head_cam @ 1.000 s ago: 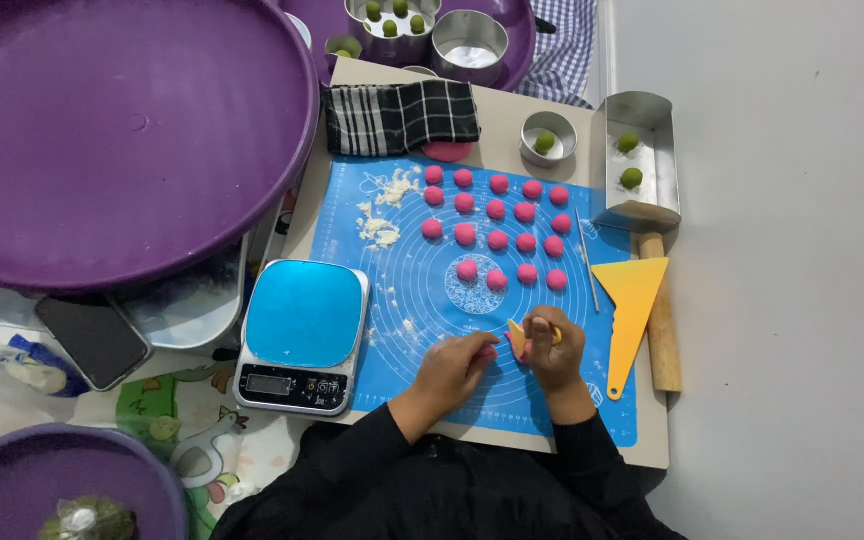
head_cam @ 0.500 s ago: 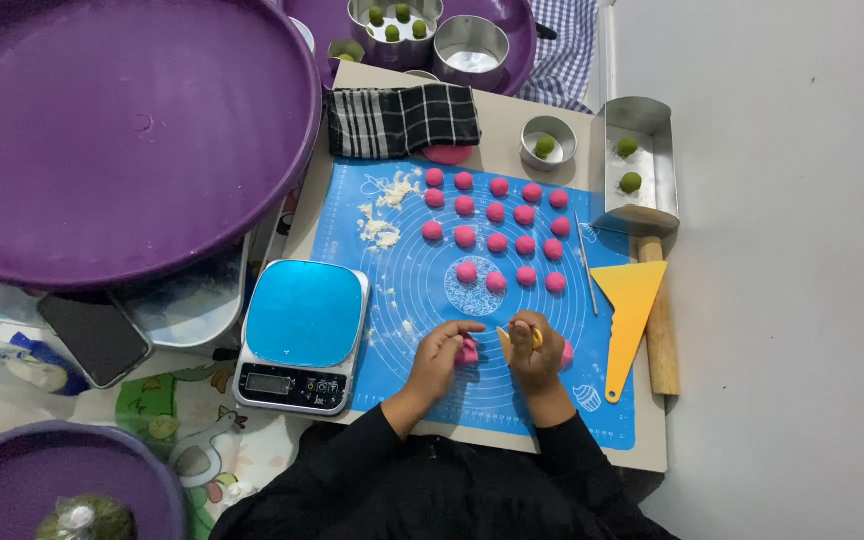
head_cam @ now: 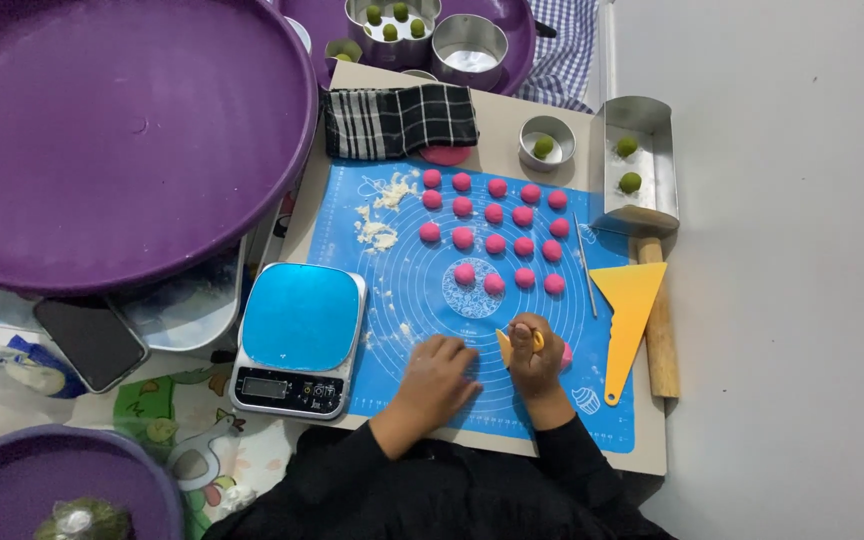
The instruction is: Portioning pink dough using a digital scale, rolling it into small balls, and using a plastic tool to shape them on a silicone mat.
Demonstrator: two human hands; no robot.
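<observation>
Down near the front edge of the blue silicone baking mat point(head_cam: 412, 300), the left hand point(head_cam: 440, 375) lies palm-down with its fingers loosely curled and close together on the mat; whether anything sits beneath them cannot be told. Just to its right, the right hand point(head_cam: 534, 352) has its fingers pinched around a small yellow tool point(head_cam: 505, 347) with a ring handle, held close above the mat. A pink dough piece point(head_cam: 564, 354) peeks out at the right side of that hand, touching the mat.

Further up the mat, rows of pink dough balls point(head_cam: 493, 213) stand apart from one another, and pale crumbs point(head_cam: 380, 215) are scattered toward the upper left corner. A blue digital kitchen scale point(head_cam: 299, 335) sits just left of the mat, and a yellow plastic scraper point(head_cam: 628, 315) lies at the mat's right edge beside a wooden rolling pin point(head_cam: 660, 320). A metal scoop point(head_cam: 636, 160) holds two green balls, a small round tin point(head_cam: 546, 142) holds one more, and a checked cloth point(head_cam: 400, 120) lies folded above the mat. A large purple tray point(head_cam: 112, 140) fills the upper left.
</observation>
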